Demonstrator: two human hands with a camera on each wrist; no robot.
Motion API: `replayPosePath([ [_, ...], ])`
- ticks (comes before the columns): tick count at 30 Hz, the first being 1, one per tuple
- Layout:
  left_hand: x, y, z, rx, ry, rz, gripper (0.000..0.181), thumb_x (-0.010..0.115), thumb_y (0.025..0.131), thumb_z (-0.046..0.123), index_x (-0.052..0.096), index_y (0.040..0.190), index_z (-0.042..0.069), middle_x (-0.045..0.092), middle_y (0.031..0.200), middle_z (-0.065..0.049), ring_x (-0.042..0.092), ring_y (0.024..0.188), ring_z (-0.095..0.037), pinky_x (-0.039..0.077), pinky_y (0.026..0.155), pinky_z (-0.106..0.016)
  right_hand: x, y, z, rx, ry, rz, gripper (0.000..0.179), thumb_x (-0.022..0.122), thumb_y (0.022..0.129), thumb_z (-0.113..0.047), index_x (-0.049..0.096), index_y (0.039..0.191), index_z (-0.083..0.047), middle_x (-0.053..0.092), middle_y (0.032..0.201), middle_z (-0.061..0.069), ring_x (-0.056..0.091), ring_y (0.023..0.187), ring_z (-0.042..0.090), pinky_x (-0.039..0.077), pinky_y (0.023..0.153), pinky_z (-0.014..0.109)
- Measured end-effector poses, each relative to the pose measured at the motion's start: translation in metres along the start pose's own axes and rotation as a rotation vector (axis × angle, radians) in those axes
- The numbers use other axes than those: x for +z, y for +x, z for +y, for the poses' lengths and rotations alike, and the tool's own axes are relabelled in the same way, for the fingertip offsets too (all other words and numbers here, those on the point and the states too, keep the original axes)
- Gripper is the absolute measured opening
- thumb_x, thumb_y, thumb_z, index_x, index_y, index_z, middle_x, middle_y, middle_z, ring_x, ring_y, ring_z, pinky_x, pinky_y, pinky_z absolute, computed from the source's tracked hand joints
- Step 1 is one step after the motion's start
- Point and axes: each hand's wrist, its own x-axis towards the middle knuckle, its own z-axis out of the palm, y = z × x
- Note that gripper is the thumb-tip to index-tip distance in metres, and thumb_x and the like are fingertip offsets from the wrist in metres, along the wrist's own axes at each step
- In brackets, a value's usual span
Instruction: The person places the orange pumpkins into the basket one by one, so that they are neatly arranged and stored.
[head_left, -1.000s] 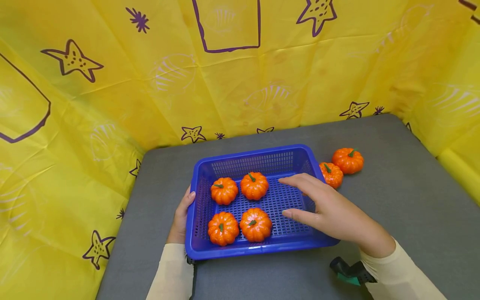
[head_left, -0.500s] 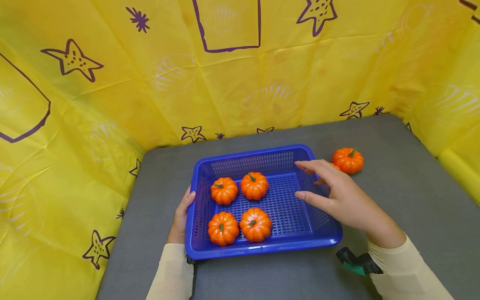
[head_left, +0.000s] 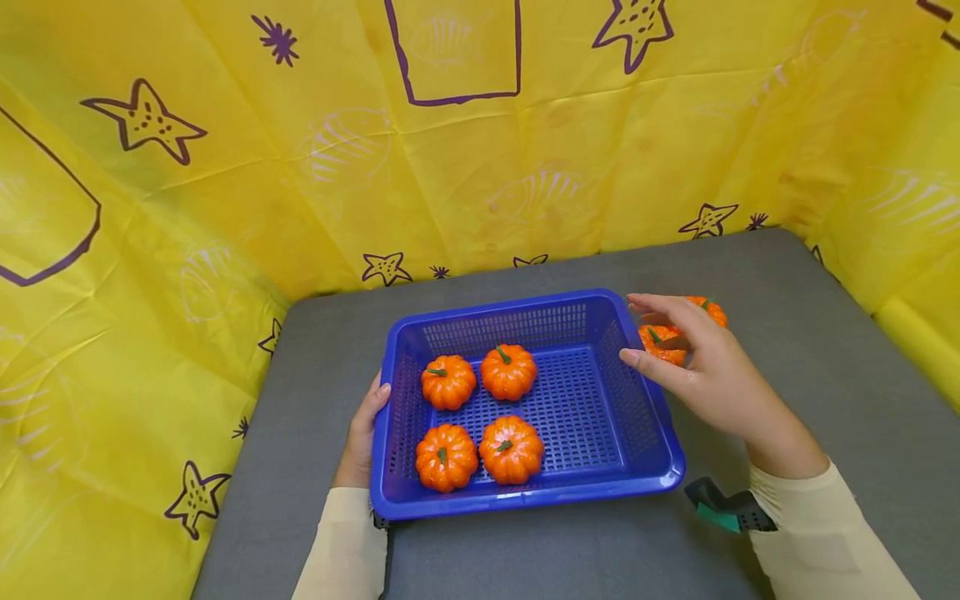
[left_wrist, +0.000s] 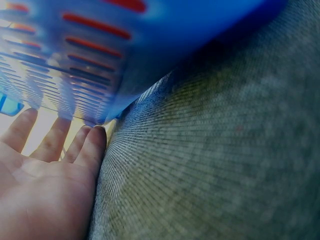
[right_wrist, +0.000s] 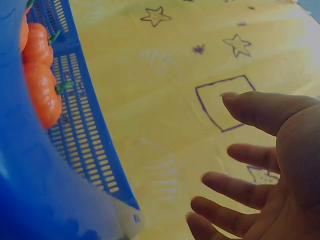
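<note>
A blue plastic basket (head_left: 525,498) with slotted walls stands on the grey table, several small orange pumpkins (head_left: 508,372) with green stems in its left half. At its left side my left hand (head_left: 363,437) grips the rim, the thumb over the edge; in the left wrist view the fingertips (left_wrist: 92,145) touch the outer wall. My right hand (head_left: 712,375) is over the basket's right edge, fingers spread and holding nothing. Behind it, two more pumpkins lie on the table: the nearer pumpkin (head_left: 652,343) and the farther pumpkin (head_left: 711,310), both partly hidden by the hand.
The grey table (head_left: 825,367) extends right of the basket and in front of it. A yellow cloth (head_left: 465,192) with starfish and fish drawings hangs behind and along both sides. A dark strap with a green part (head_left: 720,512) is at the right wrist.
My right hand has moved right, from above the basket's inside to its right edge, and now covers part of the two outer pumpkins. The left hand and basket have stayed put.
</note>
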Motion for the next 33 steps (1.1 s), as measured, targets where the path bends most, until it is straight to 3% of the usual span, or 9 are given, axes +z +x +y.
replayPosePath([
  [3, 0.000, -0.001, 0.001, -0.006, -0.001, 0.009, 0.066, 0.039, 0.112, 0.037, 0.021, 0.175, 0.028, 0.042, 0.164, -0.014, 0.058, 0.133, -0.028, 0.050, 0.111, -0.045, -0.002, 0.001, 0.004, 0.024, 0.003, 0.039, 0.066, 0.084, 0.096, -0.005, 0.058, 0.156, -0.010, 0.061, 0.145, 0.011, 0.055, 0.125, 0.015, 0.045, 0.093, 0.014],
  [9, 0.000, -0.002, 0.001, -0.015, -0.004, 0.009, 0.066, 0.041, 0.112, 0.037, 0.021, 0.174, 0.029, 0.043, 0.163, -0.015, 0.059, 0.132, -0.029, 0.050, 0.110, -0.047, -0.009, 0.003, 0.016, 0.096, 0.007, 0.108, 0.065, 0.083, 0.096, -0.004, 0.058, 0.156, -0.009, 0.060, 0.144, 0.013, 0.055, 0.123, 0.020, 0.043, 0.096, 0.013],
  [15, -0.001, -0.001, 0.000, -0.011, -0.005, 0.009, 0.066, 0.040, 0.112, 0.037, 0.022, 0.174, 0.027, 0.045, 0.162, -0.015, 0.059, 0.131, -0.028, 0.050, 0.110, -0.047, -0.013, 0.005, 0.027, 0.118, 0.028, 0.178, 0.062, 0.081, 0.096, -0.002, 0.059, 0.154, -0.005, 0.060, 0.143, 0.013, 0.054, 0.122, 0.008, 0.044, 0.093, 0.012],
  [24, -0.001, -0.001, 0.000, -0.017, -0.010, 0.016, 0.067, 0.041, 0.112, 0.038, 0.020, 0.175, 0.028, 0.041, 0.165, -0.014, 0.058, 0.134, -0.028, 0.049, 0.112, -0.046, -0.018, 0.007, 0.049, 0.204, 0.033, 0.258, 0.057, 0.078, 0.101, -0.012, 0.059, 0.154, -0.004, 0.057, 0.146, 0.015, 0.051, 0.125, 0.004, 0.044, 0.095, 0.020],
  [27, -0.001, -0.001, 0.000, -0.016, -0.009, 0.012, 0.066, 0.041, 0.112, 0.038, 0.020, 0.175, 0.029, 0.040, 0.166, -0.015, 0.058, 0.134, -0.028, 0.049, 0.112, -0.046, -0.020, 0.007, 0.058, 0.228, 0.007, 0.274, 0.054, 0.076, 0.103, -0.016, 0.058, 0.153, -0.002, 0.057, 0.147, 0.017, 0.051, 0.127, 0.013, 0.044, 0.094, 0.023],
  [33, -0.001, -0.001, 0.000, -0.010, -0.012, -0.001, 0.067, 0.041, 0.112, 0.038, 0.019, 0.175, 0.029, 0.038, 0.167, -0.015, 0.058, 0.134, -0.028, 0.049, 0.112, -0.047, -0.022, 0.006, 0.076, 0.284, -0.021, 0.291, 0.055, 0.073, 0.106, -0.020, 0.056, 0.154, 0.001, 0.054, 0.149, 0.022, 0.047, 0.133, 0.043, 0.046, 0.099, 0.025],
])
